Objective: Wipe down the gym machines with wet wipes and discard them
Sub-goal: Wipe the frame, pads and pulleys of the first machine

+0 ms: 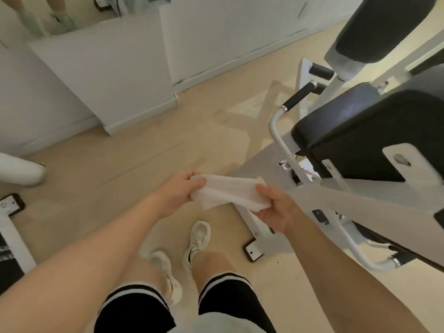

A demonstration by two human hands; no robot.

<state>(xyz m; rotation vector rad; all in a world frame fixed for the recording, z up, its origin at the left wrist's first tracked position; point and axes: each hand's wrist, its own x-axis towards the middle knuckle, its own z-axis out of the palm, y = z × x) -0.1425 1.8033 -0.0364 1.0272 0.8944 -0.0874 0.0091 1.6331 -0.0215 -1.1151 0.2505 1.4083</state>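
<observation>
Wet wipe (pixel 230 192): white, partly folded, stretched between both hands above the floor, just left of the gym machine (pixel 360 145). Left hand (pixel 179 189): fingers curled, pinching the wipe's left end. Right hand (pixel 276 206): thumb over, fingers under, gripping the wipe's right end. Gym machine: white tube frame, black padded seat (pixel 355 121), black-gripped handle (pixel 298 96). No brand, label or writing legible on wipe or machine.
</observation>
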